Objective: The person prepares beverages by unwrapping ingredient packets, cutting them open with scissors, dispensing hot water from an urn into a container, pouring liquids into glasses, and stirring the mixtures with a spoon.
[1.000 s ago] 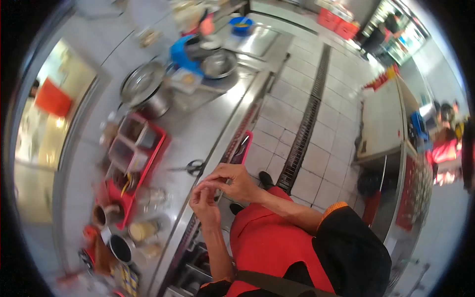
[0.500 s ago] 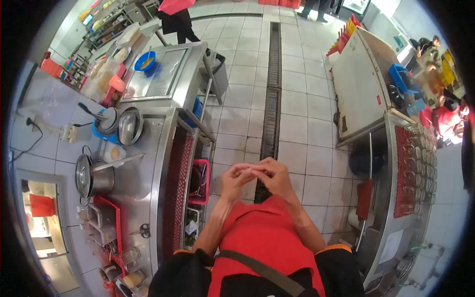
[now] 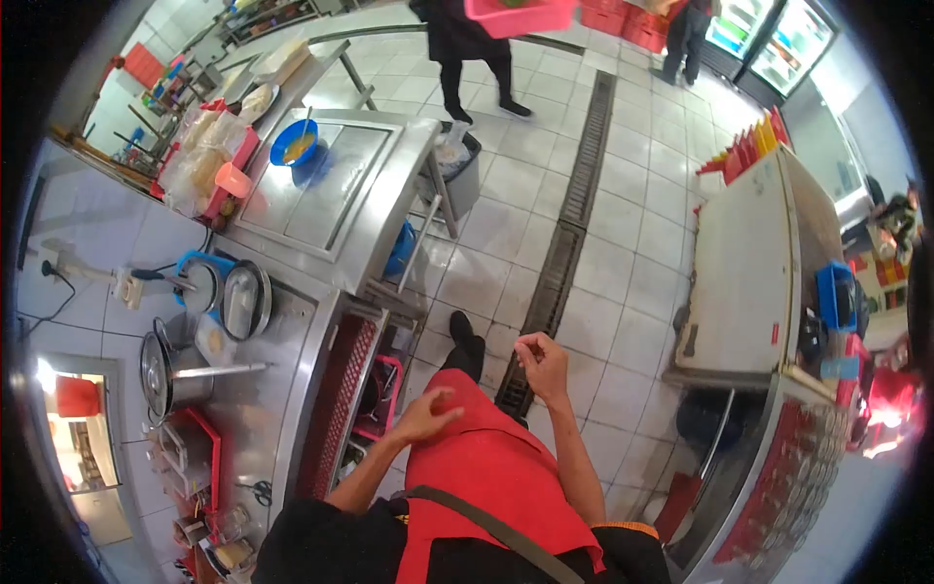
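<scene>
One red apron (image 3: 496, 467) fills the nearest part of my head view, worn by the person and crossed by a dark strap. My left hand (image 3: 430, 417) is over its upper left part, fingers loosely bent and spread from the thumb — that grip is apart. My right hand (image 3: 543, 368) is up beyond the apron, its fingers curled in toward the thumb; I cannot tell whether they pinch anything. The two hands are well apart from each other.

Past them I see a dark shoe (image 3: 465, 336) on the tiles. To the left, the steel bench (image 3: 272, 409) carries black-handled scissors (image 3: 261, 492), a red tray (image 3: 216, 457) and a metal pot (image 3: 195, 391). Rows of clear glassware (image 3: 803, 477) stand at the right.

A floor drain (image 3: 589, 165) runs away from me. Farther left, a blue bowl (image 3: 295, 143) with yellowish contents sits on another steel surface — beyond it, a co-worker (image 3: 467, 73) carries a pink tub (image 3: 520, 18). Glass-fronted fridges (image 3: 793, 49) stand farthest off.
</scene>
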`<act>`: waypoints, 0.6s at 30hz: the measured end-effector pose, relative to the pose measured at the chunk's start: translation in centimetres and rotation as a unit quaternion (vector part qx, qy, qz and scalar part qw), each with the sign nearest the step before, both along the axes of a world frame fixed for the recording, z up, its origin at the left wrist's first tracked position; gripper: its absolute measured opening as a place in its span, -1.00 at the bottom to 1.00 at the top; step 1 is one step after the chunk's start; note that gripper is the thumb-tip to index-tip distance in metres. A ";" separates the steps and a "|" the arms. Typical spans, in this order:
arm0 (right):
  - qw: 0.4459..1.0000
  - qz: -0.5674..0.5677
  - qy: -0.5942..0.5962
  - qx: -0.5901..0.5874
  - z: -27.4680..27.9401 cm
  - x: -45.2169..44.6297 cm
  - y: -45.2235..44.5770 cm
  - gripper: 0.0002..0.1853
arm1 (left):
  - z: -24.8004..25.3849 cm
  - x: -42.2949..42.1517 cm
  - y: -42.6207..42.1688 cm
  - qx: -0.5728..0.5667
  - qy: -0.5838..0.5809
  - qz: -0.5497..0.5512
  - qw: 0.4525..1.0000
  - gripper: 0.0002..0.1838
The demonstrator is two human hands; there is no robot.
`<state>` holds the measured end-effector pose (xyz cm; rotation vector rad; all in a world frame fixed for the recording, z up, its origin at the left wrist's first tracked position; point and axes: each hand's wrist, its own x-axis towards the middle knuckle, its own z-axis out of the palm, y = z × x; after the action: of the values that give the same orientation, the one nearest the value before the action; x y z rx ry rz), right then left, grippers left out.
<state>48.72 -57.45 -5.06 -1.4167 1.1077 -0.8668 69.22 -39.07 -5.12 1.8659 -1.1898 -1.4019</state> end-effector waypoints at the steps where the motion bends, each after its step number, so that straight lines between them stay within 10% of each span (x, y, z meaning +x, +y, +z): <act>1: 0.999 -0.012 -0.016 0.036 -0.7 1.3 -1.9 -0.92 | 0.0 1.1 0.3 0.013 -0.050 -0.034 0.998 -0.43; 15: 0.998 0.009 0.055 0.039 -7.1 27.0 -38.1 -0.87 | 0.4 8.1 -9.2 0.170 0.145 0.237 0.945 -0.30; 18: 0.994 0.085 0.071 0.003 -16.6 35.5 -47.1 -0.83 | 2.8 2.8 -10.4 0.191 0.277 0.469 0.816 -0.27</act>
<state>84.27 -104.55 -21.65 -1.5623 1.0759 -0.6506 72.02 -49.44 -2.28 1.6716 0.3350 -1.4278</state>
